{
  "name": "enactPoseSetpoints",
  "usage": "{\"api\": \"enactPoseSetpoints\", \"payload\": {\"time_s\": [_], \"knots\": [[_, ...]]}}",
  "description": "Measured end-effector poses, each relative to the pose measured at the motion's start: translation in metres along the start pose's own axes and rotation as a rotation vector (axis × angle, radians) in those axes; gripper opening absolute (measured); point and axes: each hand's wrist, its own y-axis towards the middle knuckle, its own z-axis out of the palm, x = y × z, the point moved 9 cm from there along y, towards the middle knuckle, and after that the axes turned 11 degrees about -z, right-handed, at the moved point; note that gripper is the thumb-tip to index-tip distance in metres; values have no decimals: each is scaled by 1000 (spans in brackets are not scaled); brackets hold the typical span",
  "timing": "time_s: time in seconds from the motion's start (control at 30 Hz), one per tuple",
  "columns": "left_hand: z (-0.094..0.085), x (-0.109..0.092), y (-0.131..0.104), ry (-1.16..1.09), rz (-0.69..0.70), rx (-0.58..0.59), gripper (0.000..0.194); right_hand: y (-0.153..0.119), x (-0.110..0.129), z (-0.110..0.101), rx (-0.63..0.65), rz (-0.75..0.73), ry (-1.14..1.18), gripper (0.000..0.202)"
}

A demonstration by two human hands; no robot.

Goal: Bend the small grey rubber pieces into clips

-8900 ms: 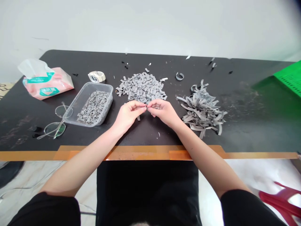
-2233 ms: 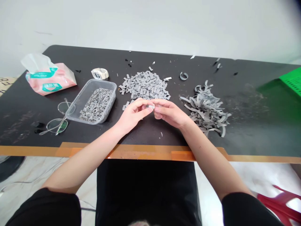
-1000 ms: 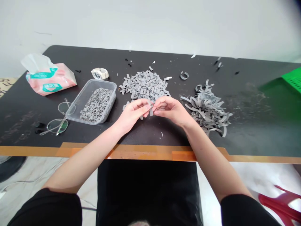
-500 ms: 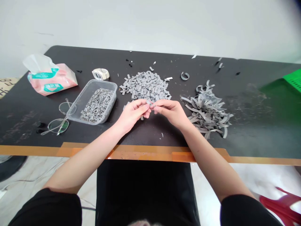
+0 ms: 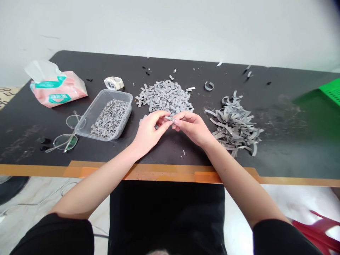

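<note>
My left hand (image 5: 152, 130) and my right hand (image 5: 191, 126) meet fingertip to fingertip over the near edge of a heap of small grey pieces (image 5: 167, 96). Pinched between them is a small grey piece (image 5: 170, 118), mostly covered by the fingers. Both thumbs press on it from the near side. Left of my left hand stands a clear plastic tub (image 5: 124, 124) holding many small grey parts (image 5: 108, 118). Curled grey strips (image 5: 235, 124) lie in a tangled pile to the right of my right hand.
A tissue pack (image 5: 60, 88), a white watch (image 5: 113, 83) and eyeglasses (image 5: 66, 141) lie on the left of the black table (image 5: 287, 141). One curled strip (image 5: 209, 86) sits behind the strip pile. A green basket (image 5: 330, 91) is at the right edge. Orange tape (image 5: 162, 173) covers the front edge.
My left fingers have shifted their hold, the thumb reaching further toward the right hand. My right fingertips have bent closer around the grey piece. The things on the table have stayed put.
</note>
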Motion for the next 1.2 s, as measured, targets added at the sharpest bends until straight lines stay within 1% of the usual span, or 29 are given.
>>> {"api": "enactPoseSetpoints", "payload": {"time_s": [0.07,0.13,0.23,0.33,0.4,0.5,0.6,0.7,0.8,0.87,1.0,1.13,1.2], "knots": [[0,0,1,17,-8,-7,17,1,1,-1,0,-14,-37,15],[1,0,1,-2,-5,13,18,1,2,-1,-6,-14,-71,17],[7,6,3,-134,-56,86,21,1,1,-2,-31,20,-110,20],[14,15,3,-285,-155,161,21,2,2,-3,-65,41,-152,25],[19,23,3,-383,-242,190,22,2,3,-3,-87,33,-176,25],[24,35,2,-556,-373,202,23,2,3,-3,-106,27,-233,17],[28,42,3,-709,-443,208,21,2,0,-2,-110,38,-281,8],[31,45,5,-809,-502,232,22,2,0,-1,-116,39,-263,9],[33,48,6,-864,-545,253,23,3,-1,1,-123,49,-125,11],[30,48,7,-812,-520,234,24,3,-2,3,-118,63,-41,12],[18,44,8,-462,-385,144,23,0,-9,1,-137,139,-38,11],[12,28,7,-96,-225,104,13,-5,-18,-2,-167,236,-31,15],[11,18,5,46,-146,95,17,-6,-20,-2,-173,262,-18,17]]}}
